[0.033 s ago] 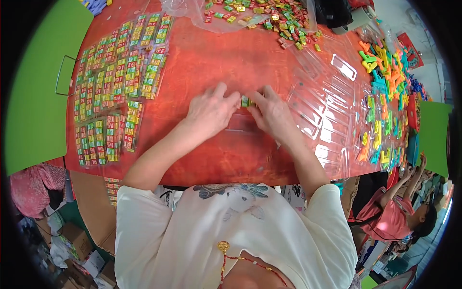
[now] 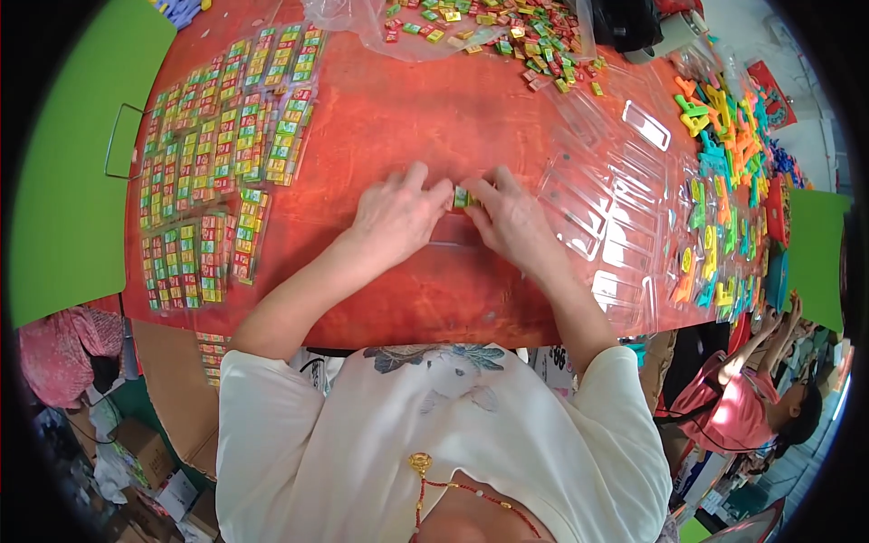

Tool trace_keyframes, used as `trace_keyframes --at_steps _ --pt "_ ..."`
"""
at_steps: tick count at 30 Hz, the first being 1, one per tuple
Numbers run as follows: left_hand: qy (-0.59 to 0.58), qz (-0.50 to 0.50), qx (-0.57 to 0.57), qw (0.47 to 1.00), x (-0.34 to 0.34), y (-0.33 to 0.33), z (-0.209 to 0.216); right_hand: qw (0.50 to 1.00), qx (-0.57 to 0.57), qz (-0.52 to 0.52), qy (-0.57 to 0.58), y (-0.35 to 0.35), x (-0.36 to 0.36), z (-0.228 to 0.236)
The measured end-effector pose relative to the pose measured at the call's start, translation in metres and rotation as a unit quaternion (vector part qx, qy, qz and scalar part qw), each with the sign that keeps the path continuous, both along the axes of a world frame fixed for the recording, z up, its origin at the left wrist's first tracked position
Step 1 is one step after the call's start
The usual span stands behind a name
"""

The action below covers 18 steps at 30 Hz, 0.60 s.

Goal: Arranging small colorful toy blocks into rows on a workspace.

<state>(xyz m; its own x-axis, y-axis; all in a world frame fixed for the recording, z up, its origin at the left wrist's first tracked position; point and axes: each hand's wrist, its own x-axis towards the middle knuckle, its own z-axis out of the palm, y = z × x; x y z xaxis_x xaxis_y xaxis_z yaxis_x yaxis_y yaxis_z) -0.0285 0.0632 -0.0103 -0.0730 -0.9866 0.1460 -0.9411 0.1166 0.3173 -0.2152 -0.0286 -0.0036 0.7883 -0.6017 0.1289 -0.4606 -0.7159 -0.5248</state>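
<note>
A few tiny green and yellow boxes (image 2: pixel 463 196) stand in a short row over the middle of the red table. My right hand (image 2: pixel 509 215) pinches them from the right with thumb and fingers. From the left, the bent fingers of my left hand (image 2: pixel 398 210) press against the row's other end. Just below the boxes shows the faint edge of a clear plastic tray (image 2: pixel 444 243); the hands partly cover it. Many more loose little boxes (image 2: pixel 534 41), red, green and yellow, are heaped at the far side on clear plastic.
Filled strips of little boxes (image 2: pixel 208 100) lie in rows at the left. Overlapping clear trays (image 2: pixel 615 195) spread at the right, beside colourful plastic toy pieces (image 2: pixel 733 136) and packed toys (image 2: pixel 711 240). A co-worker in a pink shirt (image 2: pixel 733 407) is at far right.
My hands stay at the same spot, with only a slight shift of the fingers around the little boxes. The co-worker's arms have moved a little.
</note>
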Motion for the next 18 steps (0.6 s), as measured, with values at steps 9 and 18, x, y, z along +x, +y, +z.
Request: trace_keyframes --at_steps 9,18 --pt "0.114 0.043 0.025 0.992 0.004 0.021 0.0 0.995 0.076 -0.04 -0.041 0.007 -0.021 0.003" --pt "0.002 0.069 0.074 0.995 0.012 0.019 -0.031 0.996 -0.046 0.014 -0.075 0.017 0.011 -0.007"
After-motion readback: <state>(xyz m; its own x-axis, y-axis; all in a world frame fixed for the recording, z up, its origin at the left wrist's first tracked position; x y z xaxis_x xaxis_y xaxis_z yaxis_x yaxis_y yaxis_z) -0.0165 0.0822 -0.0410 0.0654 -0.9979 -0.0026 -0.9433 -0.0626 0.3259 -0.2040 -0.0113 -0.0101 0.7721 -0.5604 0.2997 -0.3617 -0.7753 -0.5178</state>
